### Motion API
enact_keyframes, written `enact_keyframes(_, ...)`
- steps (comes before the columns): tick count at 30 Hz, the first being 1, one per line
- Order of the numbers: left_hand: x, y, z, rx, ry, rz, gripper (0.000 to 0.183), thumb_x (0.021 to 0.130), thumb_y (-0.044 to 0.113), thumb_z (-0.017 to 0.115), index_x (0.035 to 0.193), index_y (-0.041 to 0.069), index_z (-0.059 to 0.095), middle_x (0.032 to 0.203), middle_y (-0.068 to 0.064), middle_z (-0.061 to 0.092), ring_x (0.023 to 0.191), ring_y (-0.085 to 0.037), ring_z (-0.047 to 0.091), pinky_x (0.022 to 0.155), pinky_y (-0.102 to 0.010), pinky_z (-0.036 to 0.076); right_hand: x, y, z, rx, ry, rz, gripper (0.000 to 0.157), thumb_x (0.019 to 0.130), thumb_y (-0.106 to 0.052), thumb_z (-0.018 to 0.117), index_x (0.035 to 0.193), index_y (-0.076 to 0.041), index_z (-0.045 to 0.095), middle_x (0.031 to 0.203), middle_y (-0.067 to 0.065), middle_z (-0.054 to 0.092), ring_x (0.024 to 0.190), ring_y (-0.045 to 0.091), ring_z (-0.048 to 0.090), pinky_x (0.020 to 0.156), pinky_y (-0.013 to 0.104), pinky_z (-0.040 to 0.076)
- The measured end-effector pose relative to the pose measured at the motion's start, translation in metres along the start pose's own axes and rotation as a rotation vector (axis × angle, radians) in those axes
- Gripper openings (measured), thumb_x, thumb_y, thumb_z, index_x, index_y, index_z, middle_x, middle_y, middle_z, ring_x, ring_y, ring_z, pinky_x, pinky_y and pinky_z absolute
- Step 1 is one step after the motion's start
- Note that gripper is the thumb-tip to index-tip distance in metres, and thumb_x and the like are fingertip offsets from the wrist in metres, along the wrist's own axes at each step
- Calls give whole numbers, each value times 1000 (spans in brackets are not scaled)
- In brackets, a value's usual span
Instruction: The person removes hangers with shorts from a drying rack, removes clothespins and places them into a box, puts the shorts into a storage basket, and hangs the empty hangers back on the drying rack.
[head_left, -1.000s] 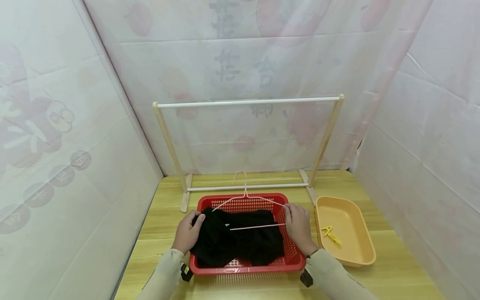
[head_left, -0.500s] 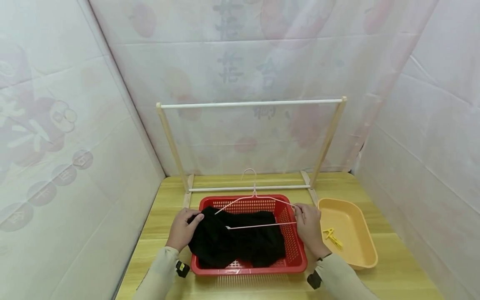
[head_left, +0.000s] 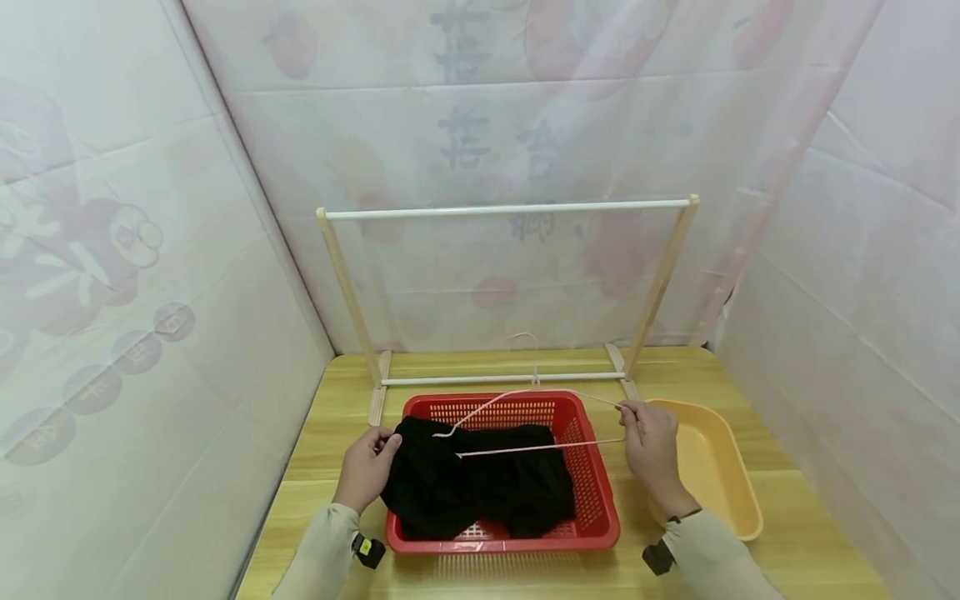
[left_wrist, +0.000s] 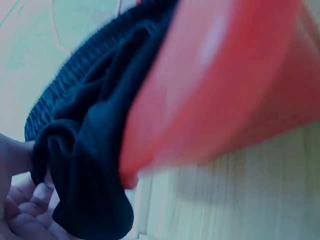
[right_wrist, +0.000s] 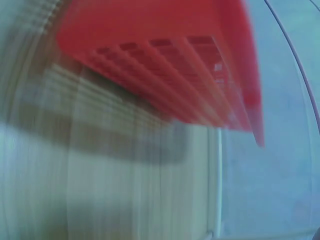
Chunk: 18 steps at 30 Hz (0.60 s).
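Note:
A pink wire hanger (head_left: pixel 517 451) slants over the red basket (head_left: pixel 592 492), its hook pointing toward the back. My right hand (head_left: pixel 651 446) grips the hanger's right corner, beyond the basket's right rim. Black elastic-waist pants (head_left: pixel 517 483) lie bunched in the basket. With thumb and fingers, my left hand (head_left: pixel 367 467) pinches their upper left edge near the basket's left rim. The left wrist view shows the gathered waistband (left_wrist: pixel 75 65) raised over the rim, and the hanger wire (left_wrist: pixel 55 30) running down behind it. Only the basket and table show in the right wrist view, not the hand.
Behind the basket stands a wooden rack with a white top bar (head_left: pixel 510 210) and a white lower bar (head_left: pixel 502 379). A yellow tray (head_left: pixel 720 467) sits to the right, partly covered by my right hand. Printed fabric walls (head_left: pixel 847 275) enclose the wooden table (head_left: pixel 802 533).
My right hand has moved right with the hanger, from above the basket's right side to over the tray's left edge, hiding the yellow clothespins. My left hand keeps its pinch on the pants.

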<state>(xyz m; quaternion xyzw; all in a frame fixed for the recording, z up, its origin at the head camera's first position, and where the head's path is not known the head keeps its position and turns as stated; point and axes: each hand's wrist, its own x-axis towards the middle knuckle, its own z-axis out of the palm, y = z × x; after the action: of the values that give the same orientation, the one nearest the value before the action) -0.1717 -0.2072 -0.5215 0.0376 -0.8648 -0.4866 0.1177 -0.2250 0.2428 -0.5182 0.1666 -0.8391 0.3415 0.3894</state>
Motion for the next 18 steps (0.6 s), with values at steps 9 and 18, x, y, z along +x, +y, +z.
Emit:
enact_keyframes(9, -9, 9, 17, -148, -109, -65, 16, 96, 24, 57, 101, 9, 62, 82, -5, 59, 67, -14, 61, 64, -30, 51, -3, 19, -22, -15, 71, 44, 13, 92, 1, 55, 83, -2, 64, 75, 12, 62, 78, 24, 51, 85, 49, 24)
enact_keyframes(18, -14, 27, 34, 131, -299, 66, 28, 100, 26, 49, 119, 10, 62, 113, -7, 65, 104, -25, 61, 89, -47, 46, -9, 18, -22, -7, 59, 27, 12, 88, 4, 58, 82, -4, 64, 72, 7, 60, 75, 17, 47, 84, 43, 24)
